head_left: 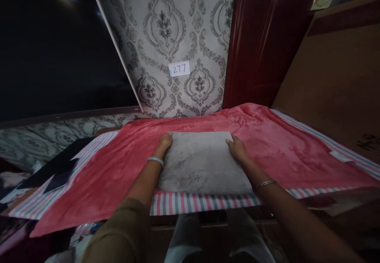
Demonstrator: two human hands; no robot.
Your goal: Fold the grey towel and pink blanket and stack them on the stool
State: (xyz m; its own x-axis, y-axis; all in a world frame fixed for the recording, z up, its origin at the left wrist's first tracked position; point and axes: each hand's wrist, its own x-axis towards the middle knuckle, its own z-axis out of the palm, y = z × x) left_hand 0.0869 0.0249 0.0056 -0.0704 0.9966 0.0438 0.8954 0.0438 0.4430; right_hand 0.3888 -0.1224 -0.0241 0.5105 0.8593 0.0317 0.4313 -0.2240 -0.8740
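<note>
A flat grey rectangular mat (204, 164) with a soft, brushed-looking surface lies on the pink plush blanket (273, 148). My left hand (165, 141) grips its far left corner, fingers closed round the edge. At the far right corner, my right hand (236, 147) holds the edge with the thumb on top and the other fingers mostly hidden. The near edge of the mat reaches a striped cloth (202, 203) that shows from under the blanket.
A large dark screen (59, 49) stands at the left. Behind is a patterned wall (166, 21) with a paper label (179, 69) reading 277. A dark red panel (264, 37) and a big cardboard box (338, 85) stand on the right. Dark folded items (56, 164) lie at the left.
</note>
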